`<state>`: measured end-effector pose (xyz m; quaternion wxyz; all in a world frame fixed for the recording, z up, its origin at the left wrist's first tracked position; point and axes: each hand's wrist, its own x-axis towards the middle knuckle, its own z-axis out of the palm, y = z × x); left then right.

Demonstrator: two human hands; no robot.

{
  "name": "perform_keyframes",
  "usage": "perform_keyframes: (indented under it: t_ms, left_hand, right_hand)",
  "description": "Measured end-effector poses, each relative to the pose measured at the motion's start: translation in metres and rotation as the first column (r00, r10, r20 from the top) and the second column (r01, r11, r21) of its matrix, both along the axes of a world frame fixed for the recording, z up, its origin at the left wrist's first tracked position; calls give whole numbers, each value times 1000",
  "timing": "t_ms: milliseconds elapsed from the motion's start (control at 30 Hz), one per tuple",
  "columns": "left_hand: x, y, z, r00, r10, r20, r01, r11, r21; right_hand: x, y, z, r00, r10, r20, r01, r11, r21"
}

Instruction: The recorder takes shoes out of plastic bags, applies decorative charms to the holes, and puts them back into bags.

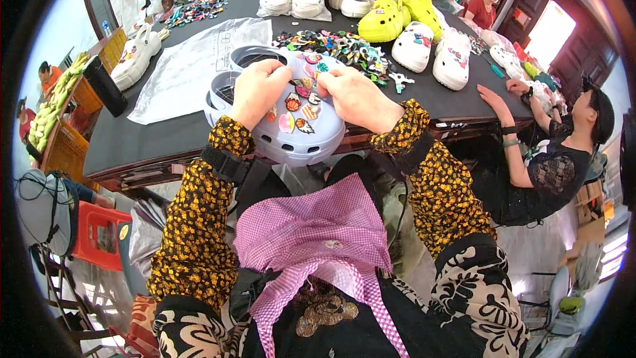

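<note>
A pair of pale lavender clogs (301,144) is held at the table's near edge, toes toward me. Colourful shoe charms, among them a basketball charm (292,101) and a green round charm (322,67), dot the upper of the front clog. My left hand (258,93) is closed on the clog's left side, its thumb and forefinger by the upper. On the other side, my right hand (358,98) is closed with its fingertips pressed on the upper, just below the green charm. What lies under its fingertips is hidden.
Behind the clogs spreads a pile of loose charms (344,50) on the dark table (149,142). A clear plastic bag (192,69) lies left. Yellow-green clogs (386,18) and white clogs (452,59) stand farther back. At right, a co-worker (563,152) reaches over the table.
</note>
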<state>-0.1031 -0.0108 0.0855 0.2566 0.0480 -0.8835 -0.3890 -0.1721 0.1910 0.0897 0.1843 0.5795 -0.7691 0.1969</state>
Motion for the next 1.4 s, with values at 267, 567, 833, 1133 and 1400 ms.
perform_keyframes:
  t_ms: [267, 567, 833, 1133, 1400]
  left_hand:
    - [10, 3, -3, 999, -11, -51, 15, 997, 71]
    - [24, 12, 1, 995, 17, -94, -9, 997, 80]
    - [39, 22, -3, 955, -77, -285, 73, 997, -24]
    - [41, 20, -4, 957, -103, -273, 96, 995, -39]
    - [44, 17, 0, 969, -101, -227, 104, 995, -1]
  right_hand:
    - [28, 15, 7, 998, 1, 62, 8, 991, -132]
    - [21, 66, -15, 956, 37, 292, 103, 888, -449]
    - [20, 91, -27, 940, -39, 340, 198, 872, -448]
    - [20, 90, -29, 937, 17, 348, 154, 876, -456]
    - [15, 85, -23, 946, 6, 323, 152, 874, -462]
